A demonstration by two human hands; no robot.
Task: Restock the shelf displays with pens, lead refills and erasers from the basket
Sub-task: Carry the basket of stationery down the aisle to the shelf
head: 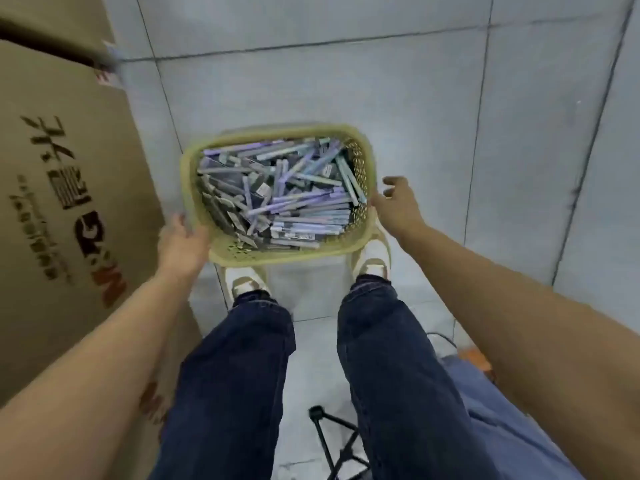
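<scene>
A yellow-green plastic basket [363,157] stands on the tiled floor just in front of my shoes. It is heaped with several packaged pens and refills [277,199] in purple, blue and grey wrappers. My left hand [180,242] lies against the basket's near-left corner, fingers along the rim. At the basket's right side my right hand [394,202] reaches with its fingers loosely curled, close to the rim or just touching it. No shelf display is in view.
Large brown cardboard boxes [62,202] stand stacked at the left, close to the basket. Grey floor tiles [450,116] stretch ahead and to the right. My legs in dark jeans fill the lower middle, with a black folding frame [332,441] and blue fabric [502,410] behind them.
</scene>
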